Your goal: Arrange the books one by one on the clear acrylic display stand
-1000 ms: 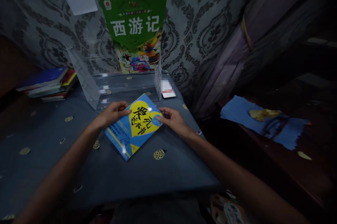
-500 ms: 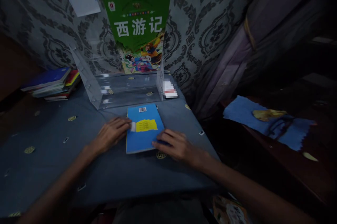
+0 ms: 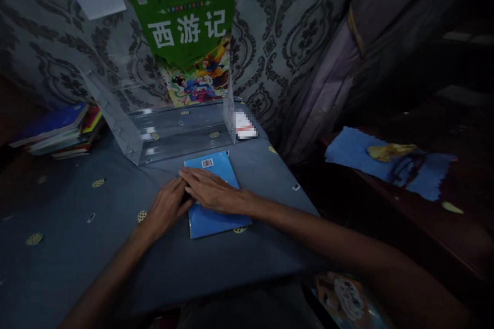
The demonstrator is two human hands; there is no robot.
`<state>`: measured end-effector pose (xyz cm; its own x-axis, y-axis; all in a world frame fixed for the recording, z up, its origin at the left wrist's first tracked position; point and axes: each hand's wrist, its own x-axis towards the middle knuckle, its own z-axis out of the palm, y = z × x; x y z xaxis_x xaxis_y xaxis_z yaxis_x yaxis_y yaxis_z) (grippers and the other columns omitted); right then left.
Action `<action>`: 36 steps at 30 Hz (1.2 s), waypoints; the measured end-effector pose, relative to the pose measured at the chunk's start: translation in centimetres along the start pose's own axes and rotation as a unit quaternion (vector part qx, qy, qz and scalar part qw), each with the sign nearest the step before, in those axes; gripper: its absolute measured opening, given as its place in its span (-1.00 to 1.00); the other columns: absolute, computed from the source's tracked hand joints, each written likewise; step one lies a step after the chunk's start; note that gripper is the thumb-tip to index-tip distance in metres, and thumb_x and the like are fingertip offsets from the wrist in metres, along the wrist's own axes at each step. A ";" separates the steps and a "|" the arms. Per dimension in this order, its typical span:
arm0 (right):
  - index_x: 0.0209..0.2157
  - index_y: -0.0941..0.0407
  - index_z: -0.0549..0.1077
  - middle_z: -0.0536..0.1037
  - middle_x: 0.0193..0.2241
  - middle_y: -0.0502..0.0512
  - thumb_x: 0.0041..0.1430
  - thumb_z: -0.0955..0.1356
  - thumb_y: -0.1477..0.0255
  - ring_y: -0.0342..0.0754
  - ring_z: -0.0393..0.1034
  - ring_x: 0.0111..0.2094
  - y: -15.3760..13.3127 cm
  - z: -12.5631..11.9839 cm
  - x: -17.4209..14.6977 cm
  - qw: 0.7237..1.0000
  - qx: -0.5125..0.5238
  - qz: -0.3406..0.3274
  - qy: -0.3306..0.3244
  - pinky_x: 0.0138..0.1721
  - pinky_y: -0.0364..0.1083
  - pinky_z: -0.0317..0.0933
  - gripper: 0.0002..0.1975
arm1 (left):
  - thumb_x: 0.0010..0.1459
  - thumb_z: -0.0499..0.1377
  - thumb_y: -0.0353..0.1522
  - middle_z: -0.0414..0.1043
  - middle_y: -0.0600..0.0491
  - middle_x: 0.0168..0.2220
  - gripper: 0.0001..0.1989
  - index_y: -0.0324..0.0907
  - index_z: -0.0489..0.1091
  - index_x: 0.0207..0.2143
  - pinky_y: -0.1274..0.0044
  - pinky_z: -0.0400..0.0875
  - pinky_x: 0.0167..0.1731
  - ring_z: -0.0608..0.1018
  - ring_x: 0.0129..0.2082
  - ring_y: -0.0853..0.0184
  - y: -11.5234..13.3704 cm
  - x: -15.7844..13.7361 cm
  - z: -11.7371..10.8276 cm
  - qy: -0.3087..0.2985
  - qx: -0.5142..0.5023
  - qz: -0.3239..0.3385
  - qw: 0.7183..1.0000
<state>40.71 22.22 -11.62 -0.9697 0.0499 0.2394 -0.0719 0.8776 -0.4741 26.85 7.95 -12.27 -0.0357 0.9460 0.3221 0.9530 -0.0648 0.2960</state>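
A blue book (image 3: 218, 222) lies flat on the cloth-covered table, its barcode side up. My right hand (image 3: 216, 191) rests flat across its middle, fingers stretched to the left, covering most of the yellow patch on the cover. At the book's left edge is my left hand (image 3: 166, 206), with its fingers extended and its thumb apart. The fingertips of both hands meet there. Whether anything small lies beneath them is hidden.
Behind the book stands a clear plastic rack (image 3: 133, 146) holding an upright green book (image 3: 189, 7). Stacked books (image 3: 57, 125) lie at left. A white card-like item (image 3: 245, 125) sits beside the rack. On a bench at right is a blue cloth (image 3: 347, 151).
My right hand has moved left from the book's right edge across its cover to my left hand. The book has turned slightly, and the view has shifted a little.
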 end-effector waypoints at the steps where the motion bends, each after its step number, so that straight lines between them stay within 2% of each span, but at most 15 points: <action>1: 0.35 0.26 0.19 0.31 0.32 0.37 0.50 0.16 0.30 0.08 0.17 0.37 0.6 0.4 0.7 1.000 0.012 0.010 -0.013 0.34 0.12 0.14 -0.48 | 0.37 0.07 -0.28 0.56 -0.10 -0.05 -0.74 -0.18 0.40 0.02 0.31 0.56 -0.05 0.62 -0.05 0.16 -0.2 -0.1 0.2 0.004 -0.019 -0.008 1.000; 5: 0.35 0.30 0.18 0.22 0.38 0.41 0.44 0.24 0.22 0.15 0.00 0.44 4.5 0.3 0.0 0.997 -0.016 0.072 -0.018 0.44 0.18 -0.09 -0.39 | 0.39 0.08 -0.20 0.56 -0.08 0.01 -0.74 -0.13 0.44 -0.03 0.29 0.52 0.04 0.61 0.01 0.16 -0.7 -0.4 0.5 0.012 -0.034 -0.022 0.999; 8: 0.37 0.23 0.18 0.16 0.41 0.35 0.46 0.19 0.23 0.15 -0.06 0.46 7.3 -0.7 -2.5 0.990 -0.043 0.136 0.018 0.44 0.23 -0.11 -0.42 | 0.40 0.07 -0.19 0.54 -0.10 0.04 -0.73 -0.15 0.44 -0.07 0.27 0.50 0.07 0.59 0.05 0.15 -0.6 -0.3 0.5 0.015 -0.014 -0.014 1.000; 11: 0.41 0.17 0.11 0.10 0.43 0.30 0.47 0.13 0.20 0.13 -0.06 0.46 8.7 -1.3 -4.3 0.989 -0.048 0.141 0.026 0.43 0.28 -0.10 -0.40 | 0.42 0.04 -0.20 0.54 -0.09 0.02 -0.73 -0.15 0.43 -0.05 0.30 0.51 0.01 0.58 0.02 0.16 -0.5 0.0 0.5 0.010 0.002 -0.007 1.000; 15: 0.41 0.20 0.10 0.07 0.44 0.31 0.46 0.12 0.21 0.13 -0.05 0.45 8.7 -1.0 -4.6 0.987 -0.051 0.148 0.024 0.43 0.28 -0.12 -0.39 | 0.42 0.02 -0.24 0.51 -0.13 -0.03 -0.67 -0.17 0.43 0.08 0.24 0.48 -0.06 0.55 -0.06 0.11 -0.2 0.5 0.4 -0.008 0.059 -0.004 0.998; 18: 0.41 0.19 0.10 0.05 0.45 0.28 0.46 0.13 0.21 0.13 -0.06 0.46 8.4 -1.0 -4.3 0.987 -0.047 0.153 0.026 0.43 0.28 -0.15 -0.39 | 0.40 0.03 -0.27 0.46 -0.18 0.04 -0.63 -0.17 0.43 0.15 0.17 0.44 -0.03 0.51 -0.02 0.06 1.4 1.1 0.7 -0.031 0.106 0.006 0.994; 21: 0.41 0.23 0.10 0.04 0.45 0.29 0.46 0.12 0.23 0.13 -0.05 0.46 8.1 -1.2 -4.2 0.986 -0.044 0.157 0.025 0.43 0.26 -0.17 -0.39 | 0.41 0.03 -0.28 0.41 -0.20 0.12 -0.62 -0.15 0.40 0.19 0.13 0.36 0.10 0.46 0.11 0.04 4.2 1.3 1.6 -0.060 0.078 0.059 0.993; 24: 0.40 0.28 0.10 0.04 0.45 0.32 0.46 0.13 0.26 0.12 -0.05 0.46 7.8 -1.4 -4.3 0.985 -0.048 0.162 0.023 0.44 0.23 -0.18 -0.39 | 0.43 0.02 -0.27 0.36 -0.17 0.22 -0.60 -0.08 0.34 0.25 0.05 0.19 0.27 0.38 0.25 0.06 7.0 1.0 2.5 -0.105 0.034 0.134 0.985; 26: 0.40 0.27 0.11 0.05 0.45 0.31 0.46 0.13 0.26 0.12 -0.05 0.46 7.7 -1.4 -4.3 0.985 -0.050 0.162 0.025 0.44 0.22 -0.18 -0.40 | 0.45 0.00 -0.29 0.32 -0.13 0.29 -0.58 -0.05 0.28 0.30 0.04 0.09 0.33 0.30 0.33 0.09 8.1 0.7 3.0 -0.130 0.023 0.167 0.977; 29: 0.40 0.27 0.11 0.06 0.45 0.31 0.46 0.13 0.26 0.12 -0.05 0.45 7.6 -1.5 -4.3 0.985 -0.052 0.160 0.024 0.43 0.23 -0.17 -0.40 | 0.45 -0.03 -0.37 0.30 -0.11 0.32 -0.55 -0.04 0.23 0.33 0.06 0.09 0.36 0.25 0.39 0.13 8.3 0.3 3.4 -0.142 0.029 0.184 0.972; 36: 0.34 0.20 0.24 0.19 0.40 0.28 0.44 0.20 0.37 0.14 -0.07 0.46 6.3 -1.1 -4.9 0.981 -0.093 0.163 0.036 0.41 0.27 -0.10 -0.49 | 0.40 0.02 -0.44 0.36 -0.11 0.29 -0.55 -0.05 0.28 0.29 0.06 0.21 0.32 0.31 0.36 0.14 7.6 -0.1 3.8 -0.109 0.027 0.194 0.975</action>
<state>45.27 28.08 -14.84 -0.9141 0.3711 0.1634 0.2909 0.8808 -0.3736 35.25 8.54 -13.43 0.3890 0.8994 0.1995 0.8969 -0.4192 0.1411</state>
